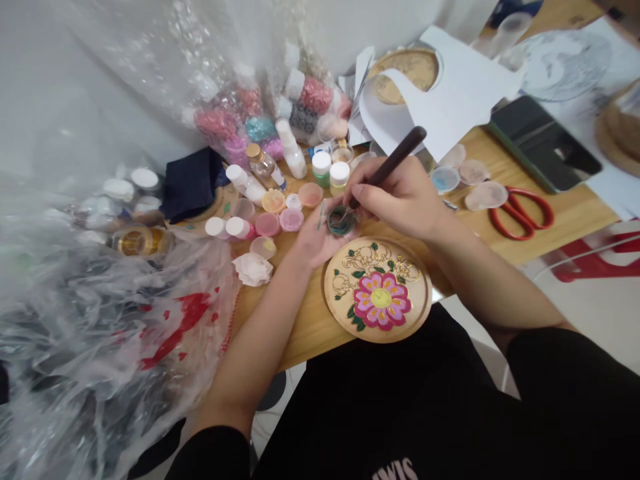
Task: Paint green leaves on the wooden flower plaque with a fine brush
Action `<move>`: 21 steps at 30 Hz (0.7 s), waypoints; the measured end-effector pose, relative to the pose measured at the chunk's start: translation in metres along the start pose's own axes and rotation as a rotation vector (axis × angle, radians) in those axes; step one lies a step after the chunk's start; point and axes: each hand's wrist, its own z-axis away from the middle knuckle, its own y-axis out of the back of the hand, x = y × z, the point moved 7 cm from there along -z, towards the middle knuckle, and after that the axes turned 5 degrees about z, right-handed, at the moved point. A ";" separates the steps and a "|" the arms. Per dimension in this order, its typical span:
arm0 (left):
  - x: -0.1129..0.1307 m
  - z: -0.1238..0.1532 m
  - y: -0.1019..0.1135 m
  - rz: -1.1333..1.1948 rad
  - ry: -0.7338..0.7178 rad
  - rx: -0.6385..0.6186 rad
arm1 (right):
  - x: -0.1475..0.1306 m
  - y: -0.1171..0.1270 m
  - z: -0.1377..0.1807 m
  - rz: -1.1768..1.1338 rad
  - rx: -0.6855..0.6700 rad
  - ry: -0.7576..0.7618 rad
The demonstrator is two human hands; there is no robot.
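Observation:
My left hand [319, 235] holds a small round cup of dark green paint [341, 221] above the table. In my right hand [400, 197] is a dark-handled paintbrush [395, 163], slanting down so that its tip is inside the cup. Just below both hands, at the table's front edge, lies a round wooden plaque [345, 313]. It bears a pink and magenta flower [382, 299] with a yellow centre, dark green leaves and gold outlines. The outlined shapes along its upper part are bare wood colour.
Small paint cups [268, 225], white-capped bottles [295, 160] and a crumpled tissue [253, 269] sit left of my hands. Red-handled scissors [520, 213], a phone [545, 143] and paper sheets [450, 80] lie to the right. Clear plastic wrap [100, 347] covers the left side.

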 end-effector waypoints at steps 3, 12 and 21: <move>0.001 0.002 -0.002 0.005 -0.004 0.002 | 0.000 0.000 0.000 -0.010 -0.003 -0.012; 0.000 0.003 -0.005 0.039 0.020 -0.035 | 0.007 0.000 -0.002 -0.013 0.003 -0.062; 0.000 0.002 -0.003 0.008 0.003 -0.042 | 0.006 0.002 -0.001 0.041 0.055 -0.020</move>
